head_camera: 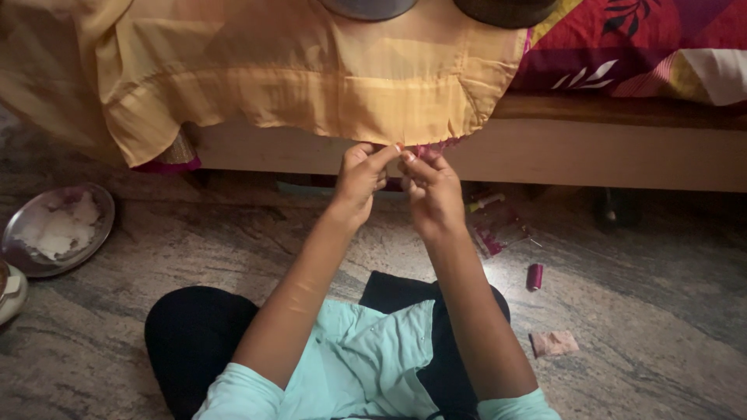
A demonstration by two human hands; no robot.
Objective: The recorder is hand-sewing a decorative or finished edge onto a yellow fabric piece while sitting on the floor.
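At the front edge of the bed (622, 152), a person sits cross-legged on the stone floor (661, 311) with both hands raised to the hanging hem of a pale yellow cloth (327, 85). The left hand (359, 180) and the right hand (433, 190) meet fingertip to fingertip just under that hem, near the cloth's lower right corner, where a strip of magenta trim (436, 146) peeks out. Both sets of fingers are pinched narrow and close together; whatever they grip is too fine to make out, possibly a thread or a needle, and I cannot tell which.

Judging from the pinch, the step in hand looks like fine handwork on the hem, such as threading, knotting or starting a stitch at the trim. A next move would call for steady, small finger motion and keeping the hem taut without dragging the cloth off the bed.

On the floor to the right of the person's forearm stands a magenta thread spool (534, 276), with a small pinkish fabric scrap (554, 343) nearer the knee and a packet (494, 227) close under the bed. Far left on the floor sits a steel plate (15, 233) holding something white. A red patterned bedcover (646, 47) lies along the bed's right side.
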